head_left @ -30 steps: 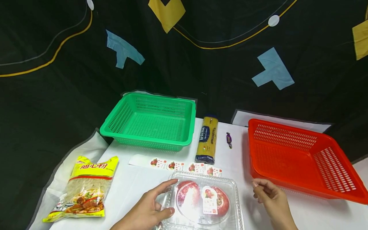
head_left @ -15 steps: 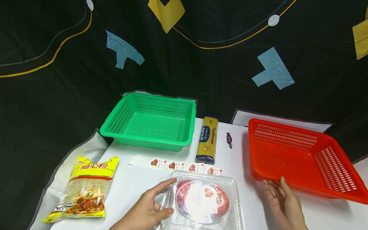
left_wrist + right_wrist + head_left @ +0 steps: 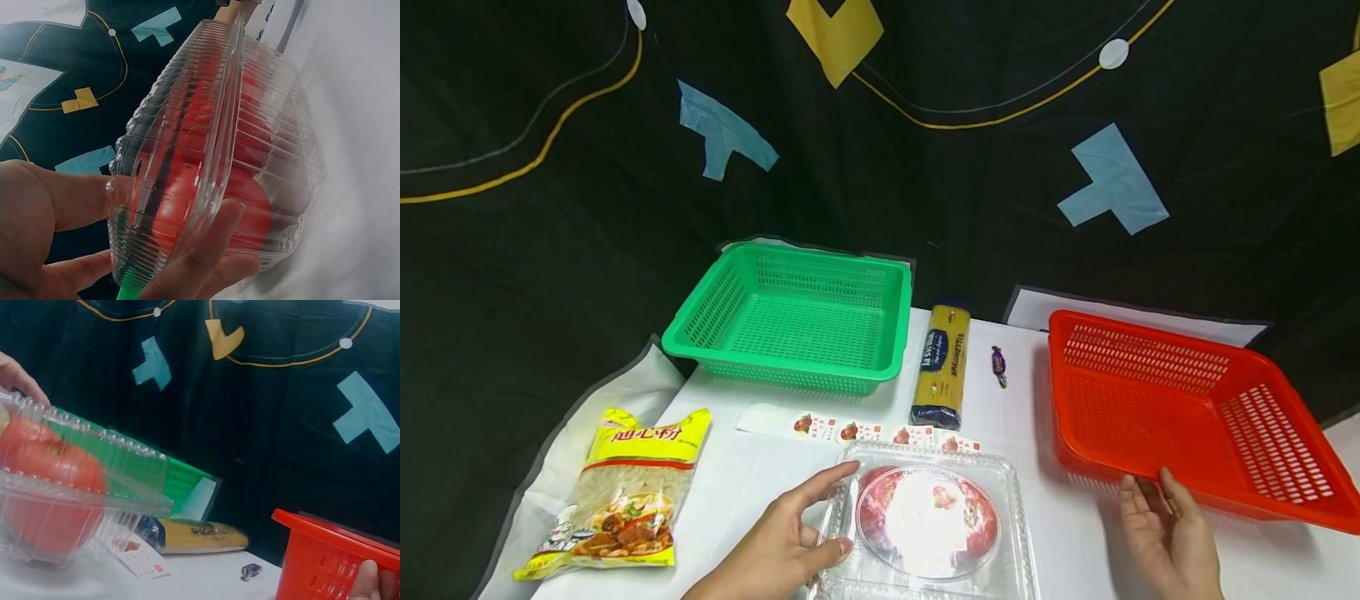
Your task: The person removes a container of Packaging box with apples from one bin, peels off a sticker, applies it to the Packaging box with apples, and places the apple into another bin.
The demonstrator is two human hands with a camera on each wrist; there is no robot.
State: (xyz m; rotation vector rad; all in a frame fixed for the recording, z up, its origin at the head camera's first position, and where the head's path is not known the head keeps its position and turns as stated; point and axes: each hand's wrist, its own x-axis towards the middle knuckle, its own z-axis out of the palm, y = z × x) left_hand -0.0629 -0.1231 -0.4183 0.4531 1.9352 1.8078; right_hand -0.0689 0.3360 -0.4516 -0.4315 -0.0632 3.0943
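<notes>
A clear plastic clamshell box (image 3: 928, 525) of red apples (image 3: 59, 469) lies at the front middle. My left hand (image 3: 782, 533) grips its left side. The left wrist view shows its fingers (image 3: 206, 250) spread around the box's edge. Glare on the lid partly hides a white label with a fruit picture (image 3: 943, 500). Near the front rim of the red basket (image 3: 1135, 408) is my right hand (image 3: 1172, 533), palm up with loosely bent fingers. Its fingertips are at the basket's front wall; whether they touch it, I cannot tell.
Behind the box lies a strip of fruit labels (image 3: 850, 432). A spaghetti pack (image 3: 942, 367) and a purple wrapped candy (image 3: 998, 367) lie between the green basket (image 3: 895, 333) and the red one. A yellow food bag (image 3: 617, 492) lies at left. A dark cloth (image 3: 925, 192) hangs behind.
My right hand has turned palm up and moved right along the red basket's front. The left hand stays on the box. Brighter glare now covers the lid's label.
</notes>
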